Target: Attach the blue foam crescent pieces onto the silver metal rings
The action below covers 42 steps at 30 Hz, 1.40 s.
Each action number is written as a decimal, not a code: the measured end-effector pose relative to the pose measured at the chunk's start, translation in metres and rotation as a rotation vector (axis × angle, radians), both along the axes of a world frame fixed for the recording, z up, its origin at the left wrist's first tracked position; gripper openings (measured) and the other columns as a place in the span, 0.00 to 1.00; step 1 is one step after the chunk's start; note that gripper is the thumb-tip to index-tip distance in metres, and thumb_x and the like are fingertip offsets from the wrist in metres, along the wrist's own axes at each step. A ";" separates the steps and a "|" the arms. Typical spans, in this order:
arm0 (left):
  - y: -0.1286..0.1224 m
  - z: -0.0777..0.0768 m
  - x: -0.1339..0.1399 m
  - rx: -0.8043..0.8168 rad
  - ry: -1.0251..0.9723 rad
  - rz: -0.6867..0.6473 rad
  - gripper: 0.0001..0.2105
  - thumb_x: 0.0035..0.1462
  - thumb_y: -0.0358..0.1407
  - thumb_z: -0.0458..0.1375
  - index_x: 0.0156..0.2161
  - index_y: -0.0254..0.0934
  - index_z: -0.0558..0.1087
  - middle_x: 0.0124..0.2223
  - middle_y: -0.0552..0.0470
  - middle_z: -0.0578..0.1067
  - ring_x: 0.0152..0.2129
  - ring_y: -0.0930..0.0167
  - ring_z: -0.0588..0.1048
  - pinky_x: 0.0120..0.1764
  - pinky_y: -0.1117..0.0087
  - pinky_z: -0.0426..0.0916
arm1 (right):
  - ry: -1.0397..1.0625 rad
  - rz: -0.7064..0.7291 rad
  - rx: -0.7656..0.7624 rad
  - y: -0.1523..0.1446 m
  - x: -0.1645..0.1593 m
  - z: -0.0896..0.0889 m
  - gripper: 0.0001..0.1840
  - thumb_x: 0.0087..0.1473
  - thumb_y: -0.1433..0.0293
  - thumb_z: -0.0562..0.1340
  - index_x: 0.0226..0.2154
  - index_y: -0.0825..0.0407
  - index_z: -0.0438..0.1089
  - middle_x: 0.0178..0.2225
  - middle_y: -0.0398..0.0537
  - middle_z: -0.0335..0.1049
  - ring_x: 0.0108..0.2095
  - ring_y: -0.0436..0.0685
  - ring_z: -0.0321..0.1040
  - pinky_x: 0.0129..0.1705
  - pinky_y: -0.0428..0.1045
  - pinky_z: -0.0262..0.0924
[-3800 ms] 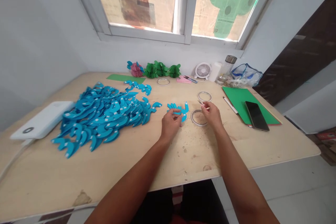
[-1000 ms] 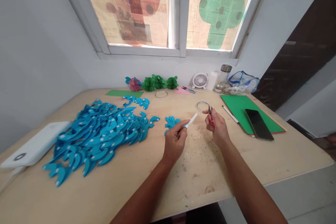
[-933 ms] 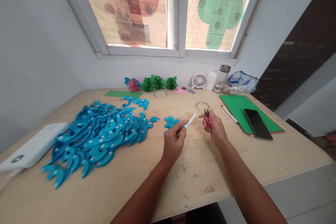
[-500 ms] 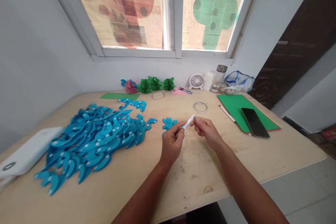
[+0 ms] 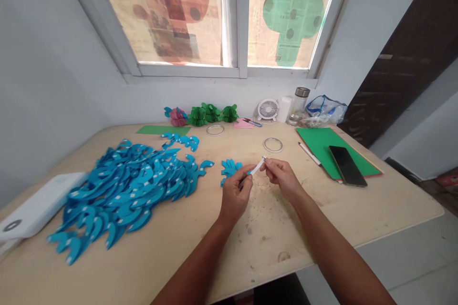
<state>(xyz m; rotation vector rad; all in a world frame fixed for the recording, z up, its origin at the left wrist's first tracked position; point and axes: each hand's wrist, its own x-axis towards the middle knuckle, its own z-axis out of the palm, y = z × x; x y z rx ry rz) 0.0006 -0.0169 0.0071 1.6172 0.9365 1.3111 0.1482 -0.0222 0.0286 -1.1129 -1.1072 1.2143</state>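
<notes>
Near the middle of the table my left hand (image 5: 236,191) pinches the lower end of a narrow white strip (image 5: 256,167), which slants up to the right. My right hand (image 5: 284,177) is closed at the strip's upper end, fingertips pressed together. A small dark tip shows there, too small to name. Just behind my left hand lie small blue cut-out pieces (image 5: 229,167), partly hidden by it. Off to the left spreads a large heap of curved blue pieces (image 5: 132,186) dotted with white squares. Beyond my hands rests a thin roll of tape (image 5: 273,145).
At right lie a green sheet (image 5: 315,138), a phone (image 5: 347,166) and a white pen (image 5: 309,153). Along the wall stand green paper ornaments (image 5: 212,112), a small fan (image 5: 268,110) and a glass bottle (image 5: 298,106). A white device (image 5: 43,205) sits far left.
The white strip now bends slightly between my hands, where it was straighter before. Both hands have barely shifted, and the other things stay in place.
</notes>
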 end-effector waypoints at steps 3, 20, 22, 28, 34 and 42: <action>0.000 0.000 0.000 0.005 0.004 0.002 0.15 0.53 0.35 0.51 0.45 0.37 0.74 0.32 0.52 0.74 0.24 0.74 0.67 0.27 0.76 0.63 | -0.013 -0.023 0.003 0.000 0.000 -0.001 0.22 0.45 0.51 0.61 0.22 0.55 0.68 0.12 0.34 0.46 0.14 0.43 0.37 0.17 0.45 0.30; 0.000 0.001 0.001 0.009 -0.019 0.026 0.14 0.53 0.38 0.54 0.43 0.38 0.74 0.28 0.54 0.73 0.26 0.73 0.70 0.28 0.75 0.64 | -0.076 -0.049 0.028 0.001 -0.003 -0.004 0.22 0.45 0.51 0.60 0.23 0.54 0.67 0.14 0.35 0.48 0.16 0.44 0.40 0.18 0.45 0.34; 0.000 0.000 0.000 0.003 -0.038 0.042 0.13 0.53 0.39 0.54 0.42 0.38 0.74 0.24 0.55 0.71 0.24 0.73 0.69 0.27 0.75 0.63 | -0.120 -0.071 0.061 0.001 -0.003 -0.003 0.21 0.46 0.52 0.60 0.22 0.54 0.66 0.15 0.36 0.48 0.17 0.45 0.42 0.19 0.45 0.36; 0.001 -0.002 0.000 -0.015 -0.090 0.081 0.13 0.52 0.40 0.56 0.40 0.36 0.75 0.23 0.56 0.68 0.21 0.75 0.65 0.24 0.76 0.61 | -0.255 -0.148 0.138 -0.001 -0.003 -0.001 0.18 0.48 0.55 0.60 0.22 0.53 0.65 0.17 0.37 0.48 0.20 0.46 0.44 0.22 0.45 0.40; 0.000 -0.002 0.001 -0.022 -0.071 0.026 0.15 0.52 0.41 0.55 0.43 0.36 0.74 0.27 0.54 0.71 0.20 0.76 0.62 0.23 0.76 0.60 | -0.274 -0.095 0.166 -0.001 -0.003 -0.003 0.17 0.49 0.56 0.59 0.25 0.54 0.67 0.18 0.38 0.49 0.21 0.47 0.45 0.23 0.45 0.41; 0.000 -0.003 0.002 -0.026 -0.074 0.012 0.16 0.53 0.40 0.55 0.45 0.36 0.74 0.26 0.55 0.70 0.20 0.77 0.61 0.23 0.77 0.58 | -0.289 -0.098 0.175 -0.001 -0.003 -0.002 0.17 0.48 0.57 0.59 0.26 0.55 0.68 0.19 0.38 0.51 0.22 0.47 0.47 0.24 0.45 0.42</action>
